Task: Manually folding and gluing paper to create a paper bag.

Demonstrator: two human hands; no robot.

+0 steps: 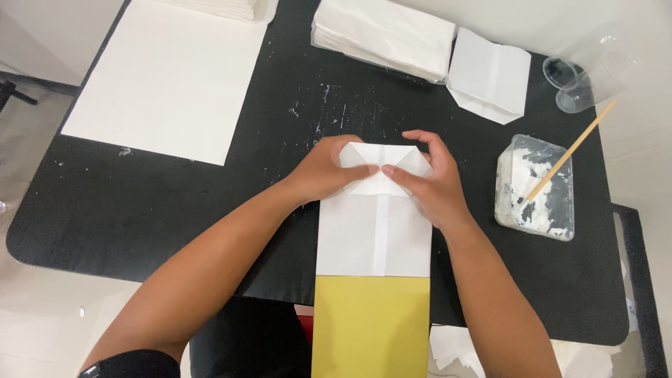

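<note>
Both hands' grip (381, 170) pressing folded flaps of white paper bag (374, 234).

Your left hand (323, 170) and right hand (428, 178) cover the side corners of the paper bag's (374, 234) folded end. Its yellow part runs off the bottom edge. The white sheet (168, 77) and the stack (383, 31) are cut by the top edge. You cannot tell what the smeared container (535, 187) holds.
</note>
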